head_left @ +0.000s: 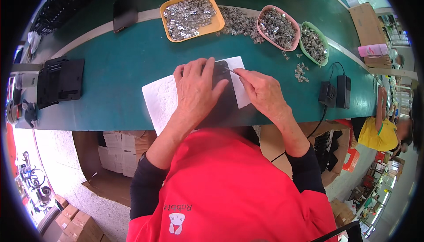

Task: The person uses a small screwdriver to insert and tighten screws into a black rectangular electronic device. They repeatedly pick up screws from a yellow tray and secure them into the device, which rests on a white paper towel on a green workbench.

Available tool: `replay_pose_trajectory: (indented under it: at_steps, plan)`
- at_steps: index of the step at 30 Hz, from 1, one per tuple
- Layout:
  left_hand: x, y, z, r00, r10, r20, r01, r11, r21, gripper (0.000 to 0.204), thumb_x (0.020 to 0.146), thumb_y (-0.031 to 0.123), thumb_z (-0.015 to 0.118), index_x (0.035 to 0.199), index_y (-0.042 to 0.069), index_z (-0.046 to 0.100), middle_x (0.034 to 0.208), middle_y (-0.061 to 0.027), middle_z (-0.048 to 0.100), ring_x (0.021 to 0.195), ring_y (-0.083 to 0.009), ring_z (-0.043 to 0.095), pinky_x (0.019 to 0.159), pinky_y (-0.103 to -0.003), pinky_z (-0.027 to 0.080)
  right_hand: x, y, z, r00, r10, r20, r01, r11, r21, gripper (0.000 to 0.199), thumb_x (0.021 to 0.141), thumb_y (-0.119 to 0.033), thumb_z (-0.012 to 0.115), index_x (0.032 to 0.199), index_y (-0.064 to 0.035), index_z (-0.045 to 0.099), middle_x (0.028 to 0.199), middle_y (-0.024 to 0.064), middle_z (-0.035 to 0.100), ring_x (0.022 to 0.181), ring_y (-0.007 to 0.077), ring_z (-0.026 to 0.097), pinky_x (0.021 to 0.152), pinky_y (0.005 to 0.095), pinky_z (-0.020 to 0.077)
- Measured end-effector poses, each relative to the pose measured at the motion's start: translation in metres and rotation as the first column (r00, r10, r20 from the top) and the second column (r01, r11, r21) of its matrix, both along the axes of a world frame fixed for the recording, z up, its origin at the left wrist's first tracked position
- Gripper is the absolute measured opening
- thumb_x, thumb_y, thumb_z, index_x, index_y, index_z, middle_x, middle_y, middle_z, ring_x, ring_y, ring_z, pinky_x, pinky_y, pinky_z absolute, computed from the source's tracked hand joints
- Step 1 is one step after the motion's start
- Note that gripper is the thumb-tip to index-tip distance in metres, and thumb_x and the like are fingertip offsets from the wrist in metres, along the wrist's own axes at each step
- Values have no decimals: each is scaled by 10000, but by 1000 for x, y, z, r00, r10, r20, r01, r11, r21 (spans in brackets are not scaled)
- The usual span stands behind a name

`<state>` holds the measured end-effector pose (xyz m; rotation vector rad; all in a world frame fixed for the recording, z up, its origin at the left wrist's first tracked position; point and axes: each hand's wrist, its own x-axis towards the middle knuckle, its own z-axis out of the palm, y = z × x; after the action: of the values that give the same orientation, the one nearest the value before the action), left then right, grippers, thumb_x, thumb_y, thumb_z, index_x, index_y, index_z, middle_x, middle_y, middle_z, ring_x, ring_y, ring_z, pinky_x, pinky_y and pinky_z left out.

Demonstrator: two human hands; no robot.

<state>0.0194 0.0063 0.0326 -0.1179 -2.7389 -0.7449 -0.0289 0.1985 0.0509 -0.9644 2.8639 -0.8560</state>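
A flat black plastic panel (226,94) lies on white sheets (160,98) at the near edge of the green table. My left hand (196,85) rests on the panel, fingers stretched out and thumb apart, holding it down against the sheet. At the panel's far right corner, my right hand (263,89) pinches a thin metal tool (232,71), its tip touching the panel's surface. Most of the tool is hidden by the fingers, so its exact kind cannot be made out.
Small metal clips fill a yellow tray (216,23), a pink basket (296,30) and a green basket (324,58), with loose clips (240,21) between. Black plastic housings (62,81) sit left; two black power adapters (343,92) right. A cardboard box (106,184) stands below the edge.
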Motion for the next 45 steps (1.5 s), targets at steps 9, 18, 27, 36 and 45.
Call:
replay_pose_trajectory:
  at_steps: [9,18,27,36,45]
  plan:
    - [-1,0,1,999,5,37,-5,1000,5,549,798,306,726,1245,31,567,1177,-114,570,1124,-290,516,976,-460,336,-2,1,-3,997,49,-55,-43,994,100,350,865,-25,581,1196,-126,638,765,77,601,647,265,614,580,363,499]
    - [-1,1,-1,999,13,40,-13,1000,5,544,786,298,735,1235,36,574,1181,-108,572,1124,-287,518,972,-470,336,10,-4,-11,964,119,-239,-23,929,369,513,806,-31,598,1307,-138,568,750,47,516,597,218,603,493,322,498]
    - [0,1,-1,996,46,-74,-45,999,10,526,757,281,758,1194,33,602,1145,-102,587,1095,-281,527,933,-440,360,5,0,-2,991,55,-121,-28,976,214,459,842,-41,546,1297,-106,547,788,94,578,657,284,633,565,379,526]
    - [5,-12,12,978,182,104,-185,982,23,254,807,239,724,955,41,662,875,-113,586,869,-300,573,764,-413,464,27,-31,12,998,-35,-43,43,982,182,405,863,-43,548,1261,-113,572,815,125,650,692,327,647,617,423,527]
    - [9,-14,1,988,151,26,-153,981,122,173,819,166,677,918,26,654,878,-130,593,842,-310,567,724,-418,469,42,-36,7,994,-74,-76,92,958,272,460,846,-24,562,1293,-132,563,752,105,614,634,308,634,574,403,527]
